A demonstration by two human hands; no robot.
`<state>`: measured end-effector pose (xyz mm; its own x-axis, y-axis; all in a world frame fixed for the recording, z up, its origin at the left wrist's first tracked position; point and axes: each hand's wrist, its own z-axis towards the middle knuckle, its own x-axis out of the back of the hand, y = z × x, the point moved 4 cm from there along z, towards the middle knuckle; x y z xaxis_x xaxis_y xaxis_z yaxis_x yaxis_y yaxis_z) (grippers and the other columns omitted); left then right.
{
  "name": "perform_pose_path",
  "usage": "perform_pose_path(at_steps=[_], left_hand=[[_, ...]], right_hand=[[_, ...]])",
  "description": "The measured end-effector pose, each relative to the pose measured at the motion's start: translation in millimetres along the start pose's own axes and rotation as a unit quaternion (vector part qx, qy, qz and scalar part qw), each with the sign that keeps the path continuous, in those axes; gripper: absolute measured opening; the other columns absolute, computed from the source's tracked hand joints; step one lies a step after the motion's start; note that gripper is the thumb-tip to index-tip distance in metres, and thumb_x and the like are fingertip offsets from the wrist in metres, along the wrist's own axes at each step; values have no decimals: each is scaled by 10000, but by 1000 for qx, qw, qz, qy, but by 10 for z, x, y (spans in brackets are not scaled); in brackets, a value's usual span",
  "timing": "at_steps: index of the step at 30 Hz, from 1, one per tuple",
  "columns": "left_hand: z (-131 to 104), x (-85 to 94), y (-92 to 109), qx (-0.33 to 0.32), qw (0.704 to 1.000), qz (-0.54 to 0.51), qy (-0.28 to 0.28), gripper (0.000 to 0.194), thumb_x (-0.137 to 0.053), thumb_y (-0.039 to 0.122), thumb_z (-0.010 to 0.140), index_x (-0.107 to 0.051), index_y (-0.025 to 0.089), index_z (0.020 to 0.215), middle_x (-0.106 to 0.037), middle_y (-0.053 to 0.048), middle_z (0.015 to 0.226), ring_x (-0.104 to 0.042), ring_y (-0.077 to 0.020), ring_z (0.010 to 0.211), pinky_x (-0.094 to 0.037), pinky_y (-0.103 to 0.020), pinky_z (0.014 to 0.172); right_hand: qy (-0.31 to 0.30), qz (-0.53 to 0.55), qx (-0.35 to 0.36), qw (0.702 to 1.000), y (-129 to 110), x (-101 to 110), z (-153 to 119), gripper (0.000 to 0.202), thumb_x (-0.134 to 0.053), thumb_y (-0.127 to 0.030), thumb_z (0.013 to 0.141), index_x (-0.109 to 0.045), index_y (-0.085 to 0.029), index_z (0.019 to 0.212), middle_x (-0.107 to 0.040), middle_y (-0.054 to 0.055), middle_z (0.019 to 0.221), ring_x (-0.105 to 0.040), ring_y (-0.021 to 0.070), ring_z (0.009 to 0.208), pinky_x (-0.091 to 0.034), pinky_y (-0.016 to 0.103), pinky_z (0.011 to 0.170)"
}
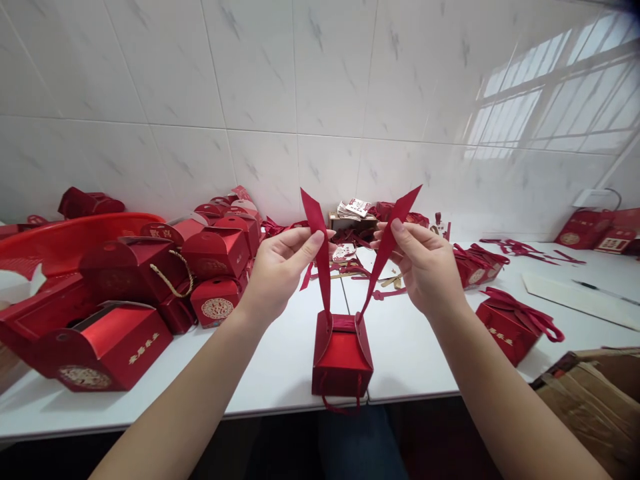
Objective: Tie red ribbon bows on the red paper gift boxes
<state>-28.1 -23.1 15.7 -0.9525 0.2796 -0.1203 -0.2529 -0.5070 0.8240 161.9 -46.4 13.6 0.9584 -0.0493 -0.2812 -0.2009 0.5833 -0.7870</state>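
Observation:
A small red gift box [343, 353] stands upright at the table's front edge, between my forearms. Dark red ribbon [324, 287] is threaded through holes at its top, and its two ends rise apart in a V. My left hand [286, 267] pinches one end between thumb and fingers. The other end is pinched by my right hand [423, 260] at about the same height. Both ribbon tips stick up above my thumbs. A thin red cord hangs from the front of the box.
Red gift boxes [107, 347] and an orange-red basket [125, 227] crowd the left. Ribbon-tied boxes [515, 327] stand on the right, near a pen [605, 291] and a cardboard box [595, 407]. Loose ribbons [525, 248] and printed cards [356, 208] lie by the tiled wall [330, 87].

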Motion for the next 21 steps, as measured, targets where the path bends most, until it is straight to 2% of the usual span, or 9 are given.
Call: perform_pose_path(at_steps=[3, 7, 10, 14, 17, 21], left_hand=[[3, -34, 42, -17, 1000, -7, 0, 172, -714, 289, 762, -680, 182, 893, -717, -11, 781, -679, -149, 808, -517, -262, 781], [-24, -103, 93, -5, 999, -6, -35, 322, -730, 286, 741, -554, 206, 998, -691, 24, 671, -685, -148, 704, -519, -265, 721], [-55, -153, 112, 16, 996, 25, -80, 410, -715, 252, 749, -469, 205, 1074, -671, 38, 644, -671, -143, 661, -518, -272, 700], [-72, -181, 101, 35, 989, 89, -114, 459, -704, 220, 751, -424, 194, 1113, -697, -6, 722, -683, -164, 693, -520, -269, 669], [-70, -176, 68, 52, 986, 88, -134, 477, -701, 215, 750, -418, 202, 1134, -708, -43, 809, -695, -191, 730, -535, -300, 680], [-69, -155, 1, 85, 978, 31, -186, 431, -636, 186, 791, -425, 199, 1166, -689, -31, 794, -673, -186, 763, -514, -339, 741]], right_hand=[[-8, 4, -24, 1000, 26, -48, 3, 203, -691, -397, 764, -698, -200, 813, -685, 2, 699, -656, 136, 644, -550, 306, 640], [-2, -6, -41, 999, 44, -110, 15, 210, -734, -332, 715, -685, -173, 842, -659, -16, 635, -577, 82, 498, -499, 237, 512], [-48, -35, -61, 996, 50, -185, -3, 220, -714, -298, 716, -701, -151, 879, -639, -16, 615, -469, 47, 430, -409, 209, 431], [-160, -48, -67, 984, 58, -293, -82, 179, -658, -244, 745, -729, -162, 887, -550, -41, 549, -456, 63, 501, -399, 217, 493], [-183, -48, -50, 981, 80, -300, -120, 139, -664, -286, 770, -724, -187, 847, -563, -36, 591, -488, 73, 548, -414, 222, 537], [-224, -69, -9, 972, 91, -284, -142, 192, -594, -356, 846, -700, -199, 818, -615, -18, 642, -515, 82, 548, -428, 220, 526]])
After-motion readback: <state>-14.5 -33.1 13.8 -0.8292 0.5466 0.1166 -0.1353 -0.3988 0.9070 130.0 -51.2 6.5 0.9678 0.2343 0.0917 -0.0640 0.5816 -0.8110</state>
